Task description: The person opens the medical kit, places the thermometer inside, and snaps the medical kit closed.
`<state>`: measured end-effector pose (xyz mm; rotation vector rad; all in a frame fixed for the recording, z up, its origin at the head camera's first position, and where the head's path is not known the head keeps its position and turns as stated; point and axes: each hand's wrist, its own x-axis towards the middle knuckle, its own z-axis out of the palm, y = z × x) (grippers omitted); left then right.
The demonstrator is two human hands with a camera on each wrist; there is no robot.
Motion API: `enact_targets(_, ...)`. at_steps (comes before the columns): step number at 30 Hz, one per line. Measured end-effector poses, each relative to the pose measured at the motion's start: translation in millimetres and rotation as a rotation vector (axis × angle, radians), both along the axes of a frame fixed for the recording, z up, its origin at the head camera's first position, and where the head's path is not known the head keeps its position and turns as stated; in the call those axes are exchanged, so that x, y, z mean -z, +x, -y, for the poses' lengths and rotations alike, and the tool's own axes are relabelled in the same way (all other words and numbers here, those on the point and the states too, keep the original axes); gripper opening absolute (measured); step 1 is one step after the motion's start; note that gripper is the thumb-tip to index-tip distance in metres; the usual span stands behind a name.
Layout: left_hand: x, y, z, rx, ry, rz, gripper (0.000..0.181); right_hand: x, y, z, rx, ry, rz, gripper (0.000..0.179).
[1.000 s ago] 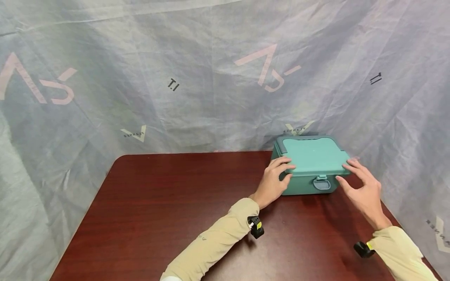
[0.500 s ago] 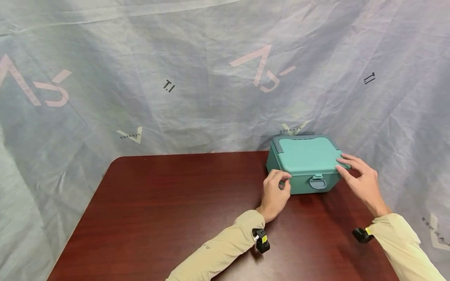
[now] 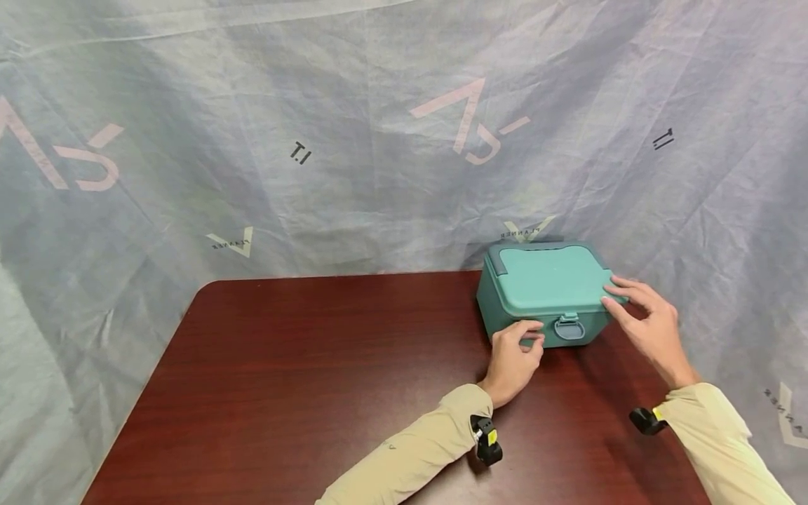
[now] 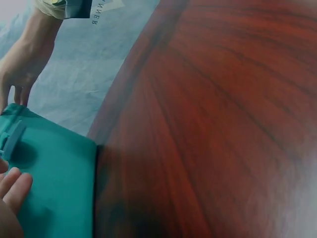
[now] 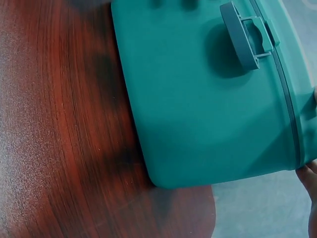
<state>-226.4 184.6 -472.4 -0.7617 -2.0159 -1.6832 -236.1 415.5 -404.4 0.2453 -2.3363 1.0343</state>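
Observation:
A teal lidded box (image 3: 555,280) sits at the back right of the table, its lid down. On its front hangs a grey ring-shaped latch (image 3: 569,328), standing out from the wall in the right wrist view. My left hand (image 3: 513,361) is low before the front face, left of the latch, thumb and forefinger bent toward each other with nothing seen between them. In the left wrist view its fingers (image 4: 17,191) are just below the latch. My right hand (image 3: 656,337) rests its fingertips at the lid's right front corner, fingers fairly straight.
The dark red wooden table (image 3: 303,365) spreads out to the left of the box. A grey printed cloth (image 3: 353,140) hangs behind the table and along its sides, close behind the box. Each wrist wears a small black camera (image 3: 486,440).
My left hand has left the lid's left front corner and moved down and right toward the latch. My right hand has shifted slightly onto the lid corner and stays there.

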Motion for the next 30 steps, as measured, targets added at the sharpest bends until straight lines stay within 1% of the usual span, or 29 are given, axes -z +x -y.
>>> enact_targets(3, 6.3, 0.0, -6.4, 0.039, 0.041, 0.099, 0.029, 2.5, -0.3, 1.0, 0.0, -0.003, 0.002, 0.032)
enact_targets(5, 9.6, 0.3, -9.4, 0.053, 0.069, 0.163, 0.03, 3.3, -0.1, 2.8, -0.014, -0.023, -0.003, 0.032)
enact_targets(8, 11.5, 1.0, -12.9, 0.079, 0.13, 0.233, 0.032, -1.5, 4.5, 9.6, -0.035, -0.053, -0.009, 0.032)
enact_targets(10, 10.1, 1.8, -16.0, 0.098, 0.168, 0.259, 0.033, -5.7, 8.3, 13.7, -0.054, -0.076, -0.016, 0.031)
enact_targets(12, 6.3, 2.9, -19.2, 0.114, 0.198, 0.279, 0.034, -10.0, 12.1, 17.2, -0.059, -0.081, -0.017, 0.031)
enact_targets(17, -8.1, 7.4, -24.0, 0.146, 0.278, 0.342, 0.031, -12.4, 15.3, 20.4, -0.052, -0.076, -0.019, 0.031)
enact_targets(19, -11.2, 8.9, -25.1, 0.158, 0.319, 0.363, 0.03, -12.0, 16.4, 20.8, -0.048, -0.079, -0.017, 0.031)
enact_targets(21, -11.4, 9.1, -26.6, 0.168, 0.356, 0.372, 0.027, -11.5, 17.3, 20.8, -0.047, -0.089, -0.019, 0.031)
enact_targets(26, -7.3, 5.7, -32.6, 0.158, 0.432, 0.407, 0.023, -10.7, 17.5, 20.3, -0.041, -0.109, -0.028, 0.03)
enact_targets(30, -9.8, 5.1, -35.3, 0.162, 0.529, 0.442, 0.02, -10.6, 15.8, 20.0, -0.047, -0.105, -0.023, 0.031)
